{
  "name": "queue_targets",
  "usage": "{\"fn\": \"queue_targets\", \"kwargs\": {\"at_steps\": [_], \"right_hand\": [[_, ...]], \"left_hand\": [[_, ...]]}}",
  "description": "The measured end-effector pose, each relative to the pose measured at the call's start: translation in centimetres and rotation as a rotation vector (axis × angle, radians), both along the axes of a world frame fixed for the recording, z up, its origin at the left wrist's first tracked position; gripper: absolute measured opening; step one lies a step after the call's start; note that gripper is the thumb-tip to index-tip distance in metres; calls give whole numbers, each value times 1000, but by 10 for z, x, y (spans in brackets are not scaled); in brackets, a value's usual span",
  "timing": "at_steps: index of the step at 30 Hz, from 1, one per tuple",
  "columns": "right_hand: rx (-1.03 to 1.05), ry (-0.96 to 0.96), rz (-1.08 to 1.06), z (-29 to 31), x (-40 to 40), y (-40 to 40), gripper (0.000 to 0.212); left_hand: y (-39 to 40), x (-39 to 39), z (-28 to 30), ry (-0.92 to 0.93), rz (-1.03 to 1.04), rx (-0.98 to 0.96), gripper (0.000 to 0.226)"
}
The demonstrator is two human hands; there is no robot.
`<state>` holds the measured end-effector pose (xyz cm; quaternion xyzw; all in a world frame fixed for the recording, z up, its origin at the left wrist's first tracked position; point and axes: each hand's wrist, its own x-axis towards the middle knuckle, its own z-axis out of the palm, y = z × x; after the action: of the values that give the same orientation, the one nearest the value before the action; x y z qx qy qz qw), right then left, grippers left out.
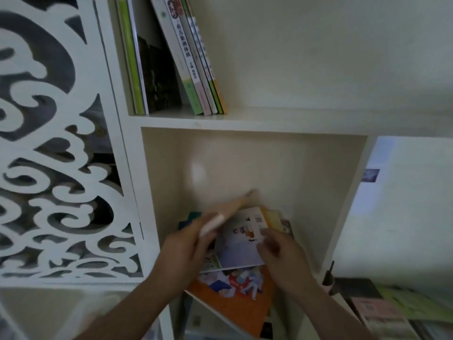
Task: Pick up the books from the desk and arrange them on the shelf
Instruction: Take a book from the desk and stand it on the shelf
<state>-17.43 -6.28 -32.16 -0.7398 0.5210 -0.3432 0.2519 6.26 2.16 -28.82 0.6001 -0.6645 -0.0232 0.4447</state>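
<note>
At far left, a white carved fretwork panel [49, 153] flanks the shelf unit [245, 122]; its top and left edges are cut off. Upper compartment, above both hands: a row of upright and leaning books [171, 60], tops out of frame, most spine text unreadable. Lower cubby: left hand [182, 253] with fingers curled around a thin book [221, 217], motion-blurred, tilted up to the right; cover not legible. Behind its fingertips a dark green or blue object [190, 218], mostly hidden, cannot identify. Between the two hands lies a white-and-grey illustrated book [241, 241], flat on a stack; its lower-left corner is hidden by the left fingers. Right hand [282, 253] has fingers bent onto that book's right edge; blurred, grasp versus plain contact cannot be settled. Beyond the right fingertips, a yellow-covered book [273, 218], partly covered. Below both hands, an orange book [235, 305] juts over the shelf front. Far right, below the wrist: more books on the desk [382, 315], cut by the frame, blurred.
</note>
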Motion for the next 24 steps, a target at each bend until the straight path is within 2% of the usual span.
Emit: {"fn": "queue_targets", "kwargs": {"at_steps": [2, 4, 5, 7, 8, 10, 13, 15, 16, 18, 20, 24], "right_hand": [[129, -220, 37, 20, 9, 9, 37], [351, -617, 157, 37, 18, 18, 45], [491, -852, 225, 45, 22, 22, 49], [640, -1174, 288, 51, 26, 21, 50], [619, -1224, 258, 53, 26, 19, 51], [534, -1224, 201, 54, 22, 15, 58], [493, -1149, 218, 56, 14, 11, 73], [488, -1100, 247, 59, 9, 10, 90], [468, -1070, 274, 60, 8, 11, 94], [420, -1014, 321, 65, 6, 16, 97], [407, -970, 358, 71, 5, 23, 103], [424, -930, 436, 87, 6, 38, 114]], "left_hand": [[9, -13, 20, 526, 54, -91, 51], [9, -24, 31, 1105, -66, -5, 43], [10, -29, 34, 1337, -155, 69, 40], [14, -34, 32, 1612, -285, 182, 38], [16, -33, 28, 1654, -333, 229, 37], [20, -27, 18, 1625, -408, 327, 38], [28, -5, 4, 1676, -488, 463, 64], [36, 8, 7, 1735, -632, 515, 76], [40, 13, 9, 1748, -719, 555, 77], [41, 24, 6, 1775, -751, 642, 90], [39, 30, 7, 1703, -841, 720, 102], [41, 45, 9, 1465, -872, 670, 99]]}}
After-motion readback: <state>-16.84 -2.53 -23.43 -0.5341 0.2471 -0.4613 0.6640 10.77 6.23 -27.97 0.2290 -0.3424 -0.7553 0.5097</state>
